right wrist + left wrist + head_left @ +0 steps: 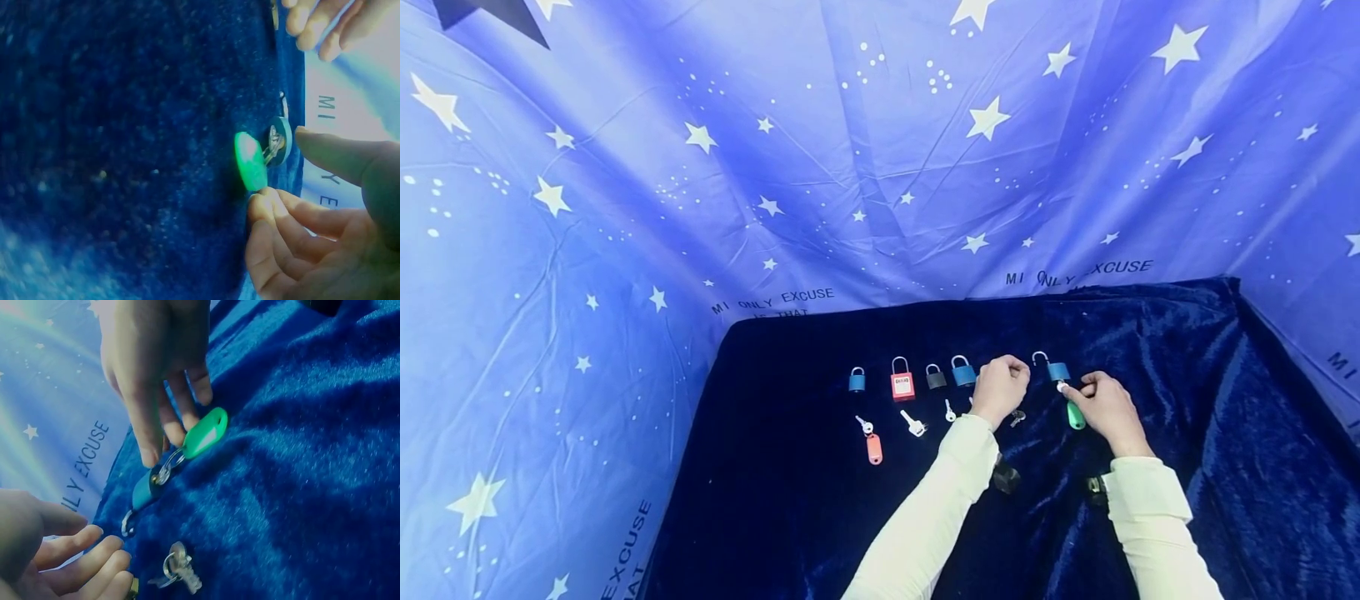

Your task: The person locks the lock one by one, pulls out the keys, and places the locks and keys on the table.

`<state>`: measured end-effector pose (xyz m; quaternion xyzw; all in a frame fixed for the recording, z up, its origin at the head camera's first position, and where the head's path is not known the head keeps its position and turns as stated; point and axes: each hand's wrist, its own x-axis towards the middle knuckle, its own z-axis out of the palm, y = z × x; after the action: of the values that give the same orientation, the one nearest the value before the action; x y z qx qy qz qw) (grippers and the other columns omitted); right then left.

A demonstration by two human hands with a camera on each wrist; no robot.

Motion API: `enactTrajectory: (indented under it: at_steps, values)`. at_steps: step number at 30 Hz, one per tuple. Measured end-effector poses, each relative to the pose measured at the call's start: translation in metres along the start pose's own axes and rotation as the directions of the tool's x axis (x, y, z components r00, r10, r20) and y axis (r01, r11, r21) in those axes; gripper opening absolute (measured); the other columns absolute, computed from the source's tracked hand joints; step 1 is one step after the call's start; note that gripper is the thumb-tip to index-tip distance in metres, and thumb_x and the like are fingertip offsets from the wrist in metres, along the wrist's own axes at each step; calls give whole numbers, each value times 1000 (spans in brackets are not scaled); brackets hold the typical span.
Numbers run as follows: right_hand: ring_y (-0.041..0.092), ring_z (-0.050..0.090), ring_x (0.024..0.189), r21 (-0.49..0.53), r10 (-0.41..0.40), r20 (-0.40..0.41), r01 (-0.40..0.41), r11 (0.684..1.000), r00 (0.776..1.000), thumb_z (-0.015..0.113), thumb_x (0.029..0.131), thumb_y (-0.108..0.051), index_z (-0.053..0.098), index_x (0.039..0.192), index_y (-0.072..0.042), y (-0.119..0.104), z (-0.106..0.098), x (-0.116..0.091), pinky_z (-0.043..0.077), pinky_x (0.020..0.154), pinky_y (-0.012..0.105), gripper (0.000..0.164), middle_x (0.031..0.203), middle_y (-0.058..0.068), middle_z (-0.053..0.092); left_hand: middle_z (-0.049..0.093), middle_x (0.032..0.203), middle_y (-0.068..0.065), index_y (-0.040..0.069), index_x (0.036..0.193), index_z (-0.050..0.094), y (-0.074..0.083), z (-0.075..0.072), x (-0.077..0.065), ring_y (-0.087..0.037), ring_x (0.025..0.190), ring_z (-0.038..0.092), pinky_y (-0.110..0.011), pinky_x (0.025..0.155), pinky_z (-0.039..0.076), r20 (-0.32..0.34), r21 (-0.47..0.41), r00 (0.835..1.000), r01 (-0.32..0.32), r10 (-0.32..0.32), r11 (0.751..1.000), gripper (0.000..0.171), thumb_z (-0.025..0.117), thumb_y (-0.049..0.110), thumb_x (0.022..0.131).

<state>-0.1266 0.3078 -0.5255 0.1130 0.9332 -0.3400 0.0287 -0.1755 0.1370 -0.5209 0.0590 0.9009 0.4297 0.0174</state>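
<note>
A blue padlock [1057,371] lies with its shackle swung out, and a key [164,474] sits in its base. From the key's ring hangs a green tag [1076,415]. My right hand [1108,408] is beside the key and tag, with thumb and fingers apart; in the right wrist view its fingertips [265,195] are at the tag's edge, and whether they touch is unclear. To the left, my left hand [1002,390] hovers with loosely bent fingers, holding nothing. Near it lie small keys on a ring [181,567]. A brass-coloured bit shows partly behind its fingers.
Left of my hands stand in a row a small blue padlock [857,381], a red padlock [902,385], a dark padlock [936,379] and another blue padlock [963,374]. Below lie keys [913,423], one with an orange tag [874,449]. Dark blue cloth [775,500] covers the surface.
</note>
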Motion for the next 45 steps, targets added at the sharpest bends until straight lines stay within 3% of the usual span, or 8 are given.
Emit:
enactTrajectory:
  at_steps: [4, 9, 16, 24, 34, 38, 45]
  values:
    - [50, 57, 103, -14, -27, 5, 27, 1000, 1000, 62, 97, -30, 45, 131, 18, 2, 0, 3, 45, 87, 63, 61, 110, 33, 63, 73, 80, 13, 17, 99, 76, 2, 6, 0, 2, 74, 63, -15, 72, 50, 67, -31, 998, -11, 13, 999, 12, 68, 20, 91]
    - [53, 56, 106, -12, -47, 4, 48, 999, 999, 64, 96, -25, 40, 133, 22, 3, -2, 7, 44, 92, 63, 64, 109, 34, 63, 72, 101, 7, 15, 111, 74, 6, 12, -3, 2, 92, 64, -13, 84, 47, 163, 9, 986, -32, 30, 999, 21, 67, 23, 92]
    - [52, 59, 102, 11, -78, -8, 78, 997, 997, 67, 93, -21, 45, 130, 21, 4, -3, 10, 45, 90, 61, 60, 105, 33, 65, 71, 112, -2, 7, 127, 64, 11, 17, -4, -2, 91, 69, -12, 85, 48, 190, -71, 982, 8, 6, 997, 37, 68, 19, 92]
    - [44, 63, 97, 12, -75, 32, 75, 997, 997, 69, 92, -19, 49, 132, 16, 6, -3, 13, 51, 82, 54, 57, 109, 31, 64, 62, 127, 0, 8, 129, 65, 13, 20, -6, -2, 100, 64, -10, 88, 45, 240, -15, 970, -45, 47, 999, 38, 66, 23, 94]
    - [36, 67, 88, 38, -69, -12, 70, 997, 998, 70, 91, -15, 53, 132, 12, 5, 3, 9, 52, 76, 47, 52, 108, 29, 66, 64, 123, 4, 7, 119, 70, 11, 26, -4, 0, 99, 63, -9, 87, 45, 237, -10, 970, -51, 52, 999, 31, 68, 22, 92]
    - [38, 68, 90, 45, -66, -59, 69, 997, 996, 70, 91, -13, 56, 128, 12, 2, 6, 5, 51, 78, 51, 48, 106, 28, 68, 65, 122, 3, 6, 115, 73, 10, 29, -3, 0, 105, 61, -7, 88, 43, 238, -2, 967, -89, 87, 996, 29, 68, 23, 91]
    - [44, 63, 105, 101, 49, -155, -34, 994, 987, 67, 94, -21, 61, 121, 9, -11, 20, 7, 47, 92, 58, 40, 112, 27, 68, 66, 124, 3, 8, 107, 77, 4, 35, -1, 0, 117, 57, -10, 96, 42, 205, 2, 974, -95, 92, 996, 23, 66, 23, 94]
